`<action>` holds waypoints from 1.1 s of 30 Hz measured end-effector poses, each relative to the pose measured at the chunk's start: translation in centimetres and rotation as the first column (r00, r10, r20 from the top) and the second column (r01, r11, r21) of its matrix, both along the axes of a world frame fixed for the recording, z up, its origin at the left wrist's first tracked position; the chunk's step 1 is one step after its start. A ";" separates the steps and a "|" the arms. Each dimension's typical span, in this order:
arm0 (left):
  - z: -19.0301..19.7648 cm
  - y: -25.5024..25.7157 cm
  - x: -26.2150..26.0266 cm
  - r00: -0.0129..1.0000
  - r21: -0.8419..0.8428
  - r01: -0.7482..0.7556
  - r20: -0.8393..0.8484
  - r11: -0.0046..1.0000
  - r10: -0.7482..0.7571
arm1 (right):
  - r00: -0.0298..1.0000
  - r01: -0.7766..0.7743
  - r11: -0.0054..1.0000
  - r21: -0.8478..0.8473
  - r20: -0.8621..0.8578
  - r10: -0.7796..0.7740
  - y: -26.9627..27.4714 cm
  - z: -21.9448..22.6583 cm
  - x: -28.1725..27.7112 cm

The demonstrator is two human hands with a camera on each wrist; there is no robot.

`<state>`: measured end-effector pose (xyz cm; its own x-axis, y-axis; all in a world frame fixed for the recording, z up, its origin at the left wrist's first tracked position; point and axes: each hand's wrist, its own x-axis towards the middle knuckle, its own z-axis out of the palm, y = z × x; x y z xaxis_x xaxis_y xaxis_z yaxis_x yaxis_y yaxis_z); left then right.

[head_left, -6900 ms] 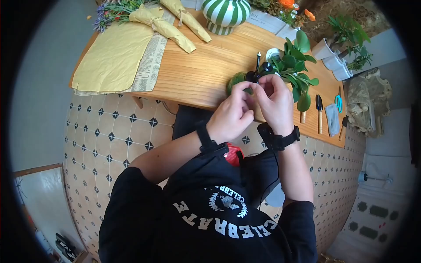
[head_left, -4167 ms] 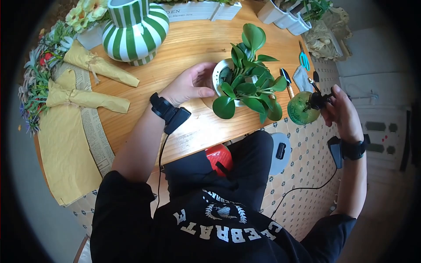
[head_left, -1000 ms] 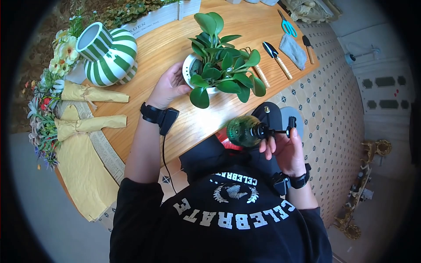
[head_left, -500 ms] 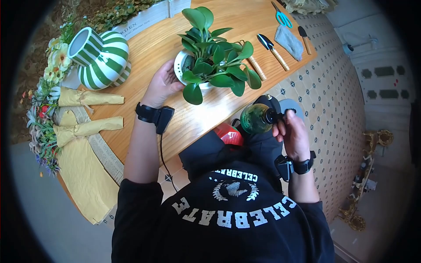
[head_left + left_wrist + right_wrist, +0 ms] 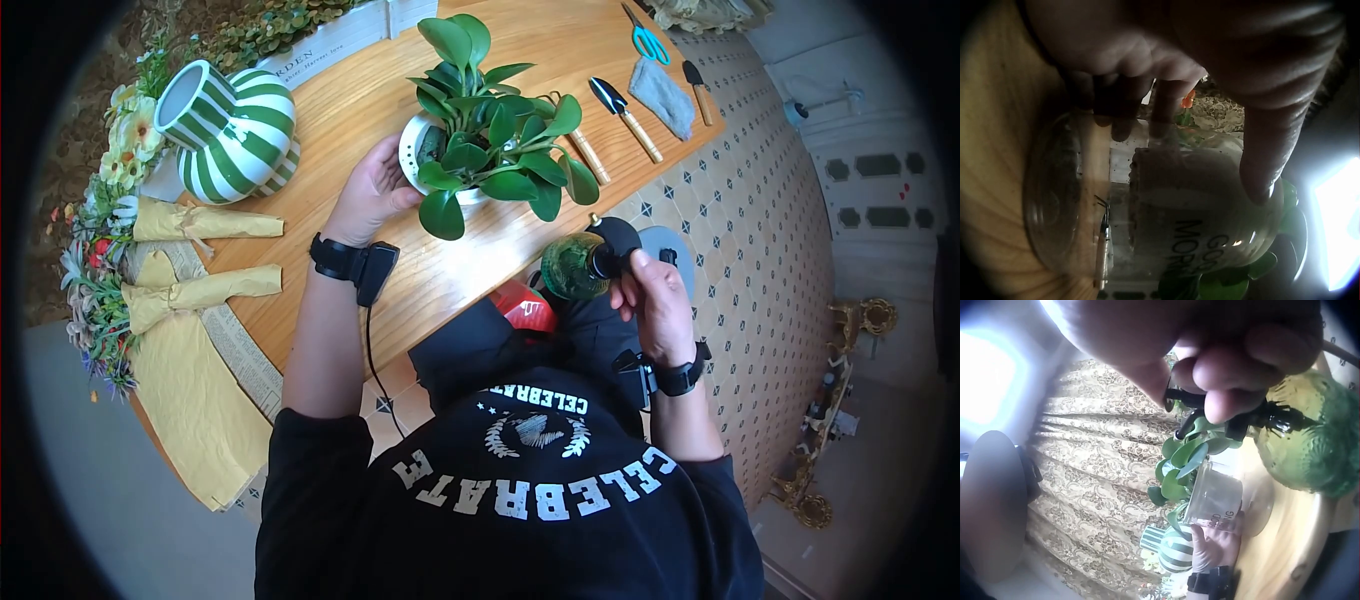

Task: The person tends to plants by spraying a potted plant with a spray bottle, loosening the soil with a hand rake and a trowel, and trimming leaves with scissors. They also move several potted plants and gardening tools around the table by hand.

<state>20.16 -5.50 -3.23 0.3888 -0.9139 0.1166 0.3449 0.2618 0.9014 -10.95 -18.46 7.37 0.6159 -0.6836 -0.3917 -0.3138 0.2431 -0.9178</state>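
Observation:
My left hand [image 5: 368,197] holds the side of a self-watering plant pot, its white rim [image 5: 407,150] showing at the left of a leafy green plant [image 5: 510,187]. In the left wrist view, the thumb and fingers lie on opposite sides of the clear pot [image 5: 1172,187], which carries dark lettering. My right hand [image 5: 660,305] grips a green glass spray bottle [image 5: 572,270] by its black pump head, with the bottle tilted over my lap near the table's front edge. In the right wrist view, the bottle's ribbed body [image 5: 1310,437] hangs below the curled fingers.
A green-striped vase [image 5: 235,140] and wrapped paper bouquets [image 5: 205,290] are on the left. Wooden-handled tools, including a small trowel [image 5: 625,118], lie right of the plant with a grey cloth [image 5: 662,97] and blue scissors [image 5: 650,45].
Both hands were together at the spray bottle first. The left then took hold of the pot; the right swung the bottle out right, then back before the plant, lately shifting slightly left.

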 end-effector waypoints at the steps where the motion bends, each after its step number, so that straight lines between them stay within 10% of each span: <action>1: -0.1 0.0 0.0 1.000 -0.001 0.000 0.001 1.000 0.000 | 0.997 0.064 0.997 0.036 0.050 -0.066 0.3 0.2 0.3; 24: 0.6 0.0 -0.1 1.000 0.016 0.006 -0.003 1.000 -0.006 | 0.990 -0.039 0.975 0.219 0.143 0.008 -0.4 -0.2 -0.6; 33: 0.6 0.0 -0.2 1.000 0.010 0.010 -0.003 1.000 -0.010 | 0.999 -0.039 0.999 0.032 0.022 0.038 -1.8 -0.3 -1.6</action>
